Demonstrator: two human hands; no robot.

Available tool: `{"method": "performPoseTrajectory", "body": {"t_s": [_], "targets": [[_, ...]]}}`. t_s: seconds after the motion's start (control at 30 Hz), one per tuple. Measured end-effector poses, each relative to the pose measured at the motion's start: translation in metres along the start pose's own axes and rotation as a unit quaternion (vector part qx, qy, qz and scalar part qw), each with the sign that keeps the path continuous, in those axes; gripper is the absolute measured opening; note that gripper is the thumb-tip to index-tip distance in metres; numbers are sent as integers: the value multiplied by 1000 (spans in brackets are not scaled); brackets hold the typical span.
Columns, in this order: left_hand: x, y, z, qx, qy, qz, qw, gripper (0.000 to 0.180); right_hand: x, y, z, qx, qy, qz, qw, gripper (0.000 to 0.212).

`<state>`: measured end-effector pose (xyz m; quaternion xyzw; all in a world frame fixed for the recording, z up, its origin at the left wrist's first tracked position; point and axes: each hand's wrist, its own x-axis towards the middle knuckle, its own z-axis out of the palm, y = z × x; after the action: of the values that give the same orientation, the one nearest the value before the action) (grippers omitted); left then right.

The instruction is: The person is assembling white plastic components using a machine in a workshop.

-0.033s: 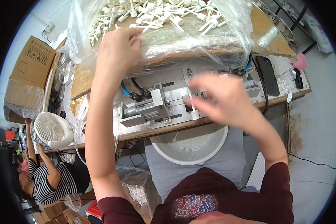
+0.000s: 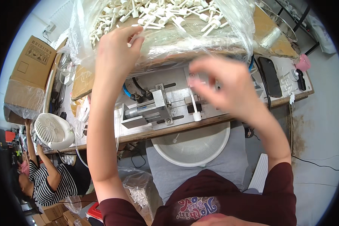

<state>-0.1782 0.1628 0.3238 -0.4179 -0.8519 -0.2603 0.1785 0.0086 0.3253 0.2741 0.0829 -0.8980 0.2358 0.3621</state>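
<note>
My left hand (image 2: 115,51) is at the near edge of the pile of white plastic pieces (image 2: 154,13), each with a thin stem and a round cap. Its thumb and fingers are closed on one white stemmed piece (image 2: 148,23), partly hidden by the fingers. Motion smears my right hand (image 2: 229,84), which hovers over the right side of a metal clamping fixture (image 2: 162,105). Its thumb and forefinger look apart, with nothing visible between them. Left of that hand, another white stemmed piece (image 2: 196,115) lies across the fixture, its cap toward me.
Clear plastic sheeting (image 2: 199,45) lies under and around the pile. A white mesh basket (image 2: 192,150) rests on my lap below the bench edge. On the right lies a black phone (image 2: 270,77). A small white fan (image 2: 53,130) stands left, near another person (image 2: 52,177).
My right hand has moved slightly up and away from the piece on the fixture. My left fingers have shifted a little, and a white piece now shows between them.
</note>
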Motion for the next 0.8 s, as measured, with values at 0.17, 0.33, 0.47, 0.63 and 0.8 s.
{"method": "performPoseTrajectory", "body": {"t_s": [0.17, 0.33, 0.47, 0.63, 0.8], "targets": [[-40, 48, -28, -173, 111, 5, 979, 20, 122, 61, 20, -85, 30, 57, 994, 52], [-89, 66, -22, -232, 71, 54, 969, 34, 184, 111, 96, -280, -46, 123, 951, 66], [-118, 78, -15, -254, 3, 57, 965, 36, 200, 125, 98, -202, -144, 111, 962, 83], [-142, 78, 11, -301, -47, 21, 952, 35, 188, 117, 71, -84, -273, 64, 956, 95], [-168, 87, 36, -271, -82, 11, 959, 34, 159, 102, 24, -20, -363, 22, 932, 58]]}}
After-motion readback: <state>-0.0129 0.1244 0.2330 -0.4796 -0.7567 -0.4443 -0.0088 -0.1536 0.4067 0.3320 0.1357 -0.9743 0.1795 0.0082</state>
